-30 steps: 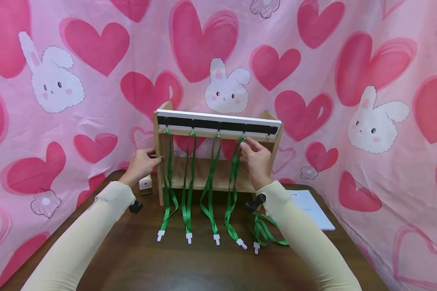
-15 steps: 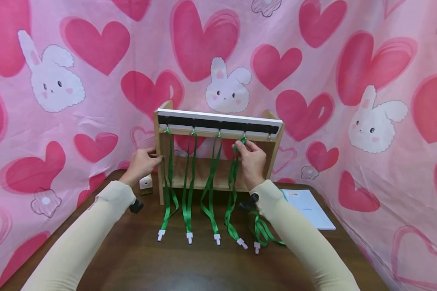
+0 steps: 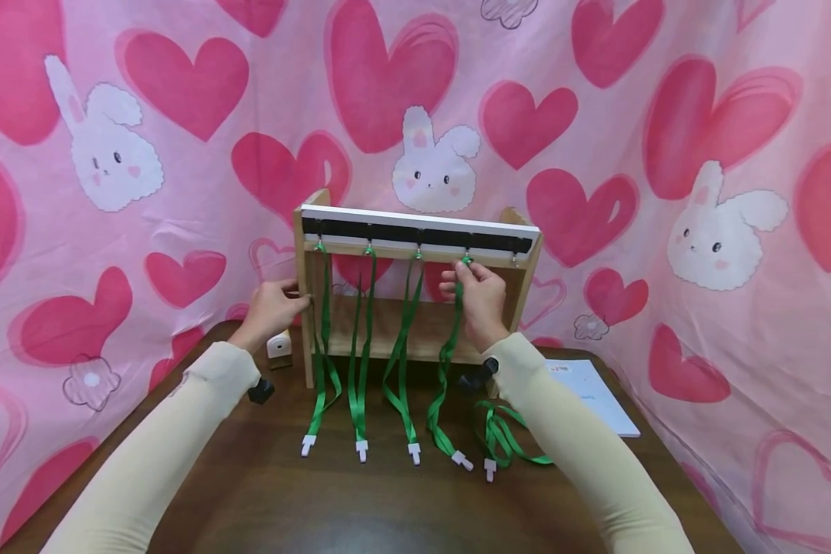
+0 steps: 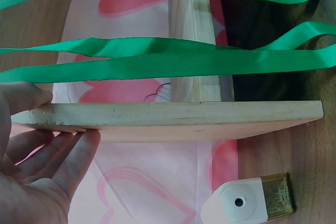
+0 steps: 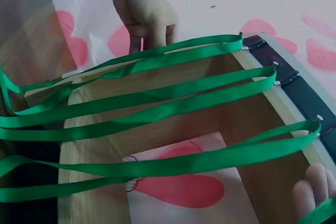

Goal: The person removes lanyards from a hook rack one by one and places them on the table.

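A wooden rack (image 3: 305, 327) stands on the table, with a black strip of small hooks along its white-edged top. My left hand (image 3: 271, 312) grips the rack's left side panel, thumb on the inner side and fingers on the outer in the left wrist view. Green lanyards with white clips hang from the hooks. Near the top of the fourth lanyard (image 3: 445, 377), just below its hook (image 3: 467, 252), my right hand (image 3: 483, 302) pinches the strap between thumb and fingers. Only a few right fingertips (image 5: 315, 182) show in the right wrist view. Another hook (image 3: 515, 260) is at the right end.
A folded green lanyard (image 3: 502, 438) lies on the table at the rack's right front. Behind the right forearm is a white booklet (image 3: 599, 396). A tape measure (image 3: 279, 346) sits left of the rack. A pink heart-patterned cloth (image 3: 180, 185) hangs behind.
My right hand first shifts left along the top of the fourth lanyard, then turns slightly, its strap now hanging closer together below the fingers. My left hand keeps its grip.
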